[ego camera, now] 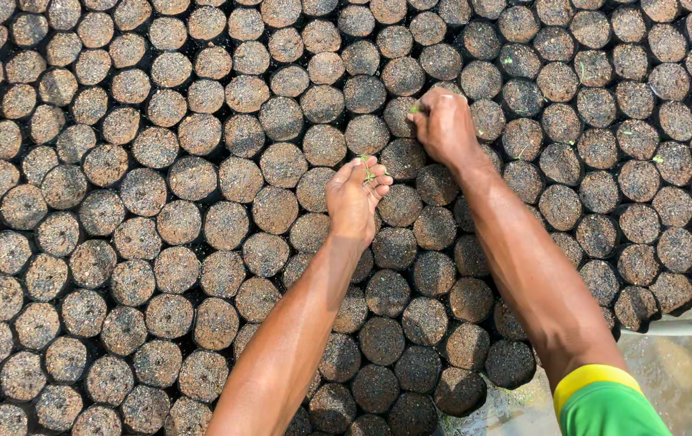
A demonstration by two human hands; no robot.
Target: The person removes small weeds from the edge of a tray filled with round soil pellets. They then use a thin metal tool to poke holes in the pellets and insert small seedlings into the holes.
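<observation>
A dense bed of round soil-filled nursery bags fills the view. My left hand is cupped above the middle of the bed, its fingers curled around a few tiny green seedlings. My right hand reaches farther back, fingertips pinched on a small green seedling at the soil of one bag. A green sleeve with a yellow cuff covers my right upper arm.
Bags on the right look darker and wetter, and several there carry small green sprouts. A pale pipe lies along the bed's right edge over wet ground. The bed's near edge runs by the lower right.
</observation>
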